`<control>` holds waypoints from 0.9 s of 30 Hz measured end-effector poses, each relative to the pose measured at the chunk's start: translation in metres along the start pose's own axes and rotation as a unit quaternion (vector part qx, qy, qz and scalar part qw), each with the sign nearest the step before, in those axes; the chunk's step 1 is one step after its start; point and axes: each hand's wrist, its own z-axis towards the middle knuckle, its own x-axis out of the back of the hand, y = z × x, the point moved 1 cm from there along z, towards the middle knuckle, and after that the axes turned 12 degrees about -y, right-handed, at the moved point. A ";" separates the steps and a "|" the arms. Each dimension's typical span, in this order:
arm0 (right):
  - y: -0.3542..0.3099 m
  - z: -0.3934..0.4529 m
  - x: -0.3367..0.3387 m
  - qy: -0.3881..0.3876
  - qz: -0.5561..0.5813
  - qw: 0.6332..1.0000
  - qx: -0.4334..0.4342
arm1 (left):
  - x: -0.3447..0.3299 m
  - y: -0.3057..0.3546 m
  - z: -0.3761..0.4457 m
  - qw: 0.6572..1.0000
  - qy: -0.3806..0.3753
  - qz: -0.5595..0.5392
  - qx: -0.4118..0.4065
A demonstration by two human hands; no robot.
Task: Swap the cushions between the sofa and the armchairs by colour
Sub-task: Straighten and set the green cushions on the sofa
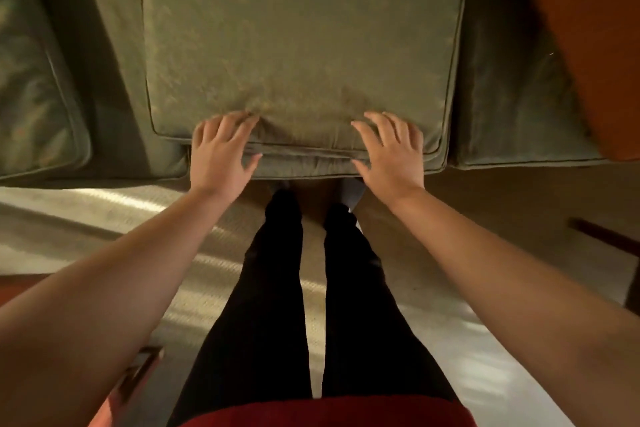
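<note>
While the person stands facing the seat, both hands rest on the front edge of the green seat cushion (301, 45), which lies flat on its green base between two upholstered arms. Left hand (221, 152) — fingers spread over the top, thumb against the front face; right hand (391, 152) — the same pose, near the cushion's right corner. Neither hand is closed around the fabric. An orange cushion (595, 28) sits at the upper right, beside the armrest (512, 97). Black-clad legs (311, 288) stand on pale carpet (104, 211).
</note>
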 end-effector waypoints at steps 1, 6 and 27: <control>0.002 0.006 -0.002 0.032 -0.004 0.999 0.002 | -0.002 -0.003 0.006 1.000 0.024 0.005 -0.005; 0.008 0.016 -0.001 0.124 0.027 0.992 0.020 | 0.000 -0.014 0.026 0.992 0.109 0.000 -0.066; -0.027 0.080 0.257 0.271 0.071 0.956 -0.090 | 0.292 0.029 0.116 0.955 0.290 -0.055 -0.043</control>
